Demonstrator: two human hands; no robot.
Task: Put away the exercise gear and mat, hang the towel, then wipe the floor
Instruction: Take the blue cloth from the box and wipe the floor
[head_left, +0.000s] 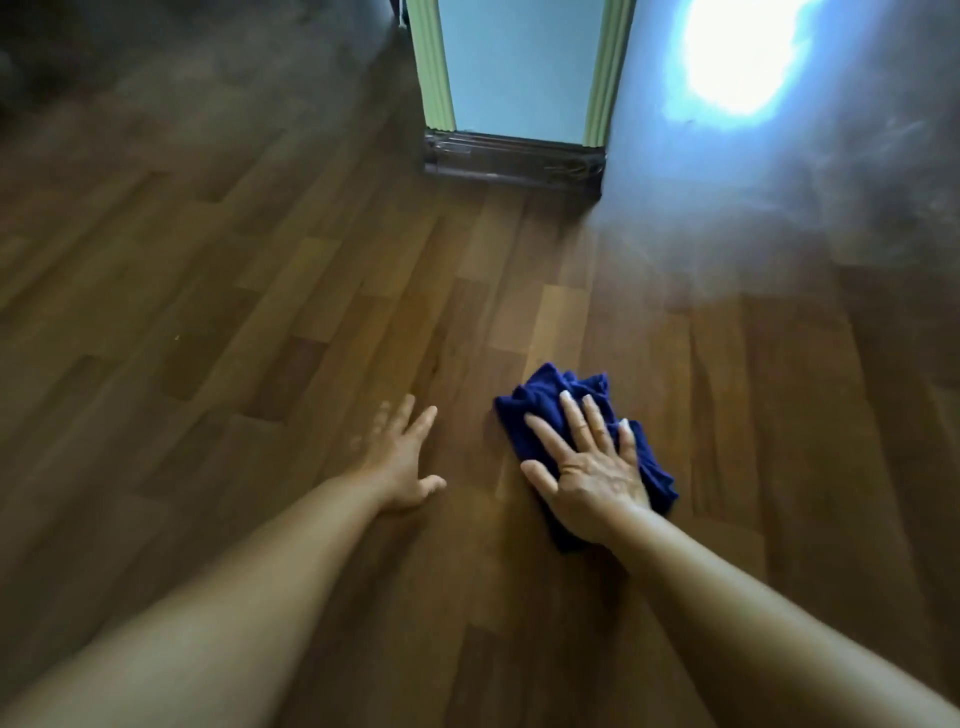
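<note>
A crumpled dark blue cloth (540, 397) lies on the wooden plank floor (260, 291), right of centre. My right hand (587, 467) presses flat on the cloth with its fingers spread and straight. The cloth's near part is hidden under the palm. My left hand (400, 462) rests on the bare floor just left of the cloth, fingers spread, holding nothing; it looks blurred.
A pale blue wall section (519, 67) with green trim and a dark skirting board (511, 158) stands ahead. Bright glare from a window reflects on the floor at the upper right (737, 57). Bare planks stretch to the left and right.
</note>
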